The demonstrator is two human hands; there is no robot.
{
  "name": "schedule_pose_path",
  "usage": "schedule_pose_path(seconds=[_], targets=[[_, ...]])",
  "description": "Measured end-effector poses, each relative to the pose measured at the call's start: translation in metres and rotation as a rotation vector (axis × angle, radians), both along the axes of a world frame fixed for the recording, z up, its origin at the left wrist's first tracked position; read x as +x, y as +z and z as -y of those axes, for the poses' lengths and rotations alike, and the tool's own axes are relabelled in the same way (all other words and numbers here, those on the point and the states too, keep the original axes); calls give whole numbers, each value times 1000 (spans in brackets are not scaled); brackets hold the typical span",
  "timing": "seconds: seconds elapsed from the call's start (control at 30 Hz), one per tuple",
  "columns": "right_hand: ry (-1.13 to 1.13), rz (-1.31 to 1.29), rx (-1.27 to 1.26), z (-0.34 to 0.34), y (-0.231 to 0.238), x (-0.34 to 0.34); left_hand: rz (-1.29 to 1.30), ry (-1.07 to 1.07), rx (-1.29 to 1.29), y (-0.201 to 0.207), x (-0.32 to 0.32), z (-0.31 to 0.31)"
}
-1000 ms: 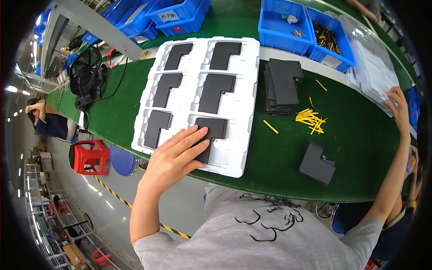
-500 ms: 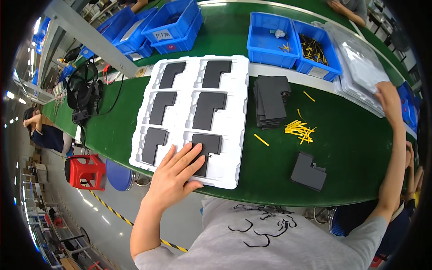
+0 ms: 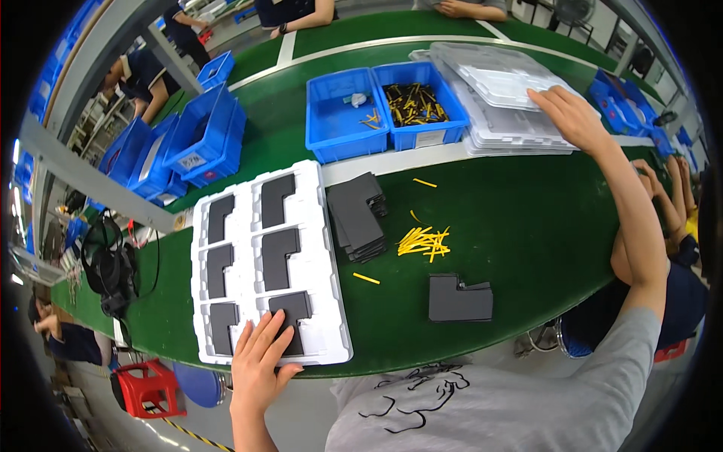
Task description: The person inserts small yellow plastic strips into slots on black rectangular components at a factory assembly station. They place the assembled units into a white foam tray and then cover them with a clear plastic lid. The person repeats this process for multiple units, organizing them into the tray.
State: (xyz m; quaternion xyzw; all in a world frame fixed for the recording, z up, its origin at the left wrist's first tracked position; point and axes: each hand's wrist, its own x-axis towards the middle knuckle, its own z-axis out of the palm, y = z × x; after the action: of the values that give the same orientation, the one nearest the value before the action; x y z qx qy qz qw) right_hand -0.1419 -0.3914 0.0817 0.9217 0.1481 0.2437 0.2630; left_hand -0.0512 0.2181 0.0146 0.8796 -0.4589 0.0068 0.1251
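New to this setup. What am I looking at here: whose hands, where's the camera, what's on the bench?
There is no machine: one person works with bare hands, and a fisheye camera on their head looks down, so straight edges bend. The left hand lies flat on the near corner of a white tray that holds six black L-shaped parts. The right hand reaches far over onto a stack of clear plastic trays; neither hand grips anything. On the green bench also lie a pile of black parts, one loose black L-shaped piece, scattered yellow sticks and blue bins. Other people work around the edges.
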Motion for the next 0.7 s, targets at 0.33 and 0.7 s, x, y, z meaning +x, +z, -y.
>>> schedule_pose_path(seconds=[0.33, 0.7], targets=[[-137, -63, 11, -14, 11, 10, 51, -21, -78, 17, 4, 2], [-87, -247, 239, -17, -3, 25, 140, -120, -101, 32, 14, 23]])
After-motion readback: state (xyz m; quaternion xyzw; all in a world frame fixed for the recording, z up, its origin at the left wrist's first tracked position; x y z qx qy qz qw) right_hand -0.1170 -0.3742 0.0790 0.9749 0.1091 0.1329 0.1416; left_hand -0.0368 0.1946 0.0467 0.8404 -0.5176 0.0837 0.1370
